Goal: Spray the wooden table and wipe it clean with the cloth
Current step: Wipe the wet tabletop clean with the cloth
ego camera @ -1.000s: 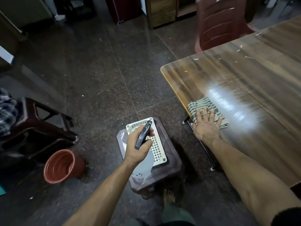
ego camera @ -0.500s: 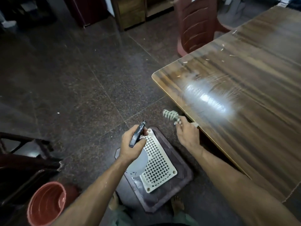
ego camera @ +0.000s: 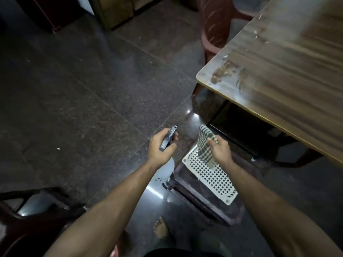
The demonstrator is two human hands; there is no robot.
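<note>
Fingers (ego camera: 213,140) of right hand (ego camera: 220,149) pinching cloth (ego camera: 205,145); left hand (ego camera: 159,147) gripping spray bottle (ego camera: 168,139). Risk: table (ego camera: 289,75) crumbs at 1 o'clock swept onto floor (ego camera: 83,89).

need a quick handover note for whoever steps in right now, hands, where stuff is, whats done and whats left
Left hand grips the small dark spray bottle, held over the floor.
Right hand pinches the striped cloth, which hangs above the white perforated tray on the low stool. The cloth is off the wooden table.
Done: cannot tell how much has been wiped; the table corner shows smears and specks.
Left: probably spray that corner, then wipe it and the specks further along the top.
</note>
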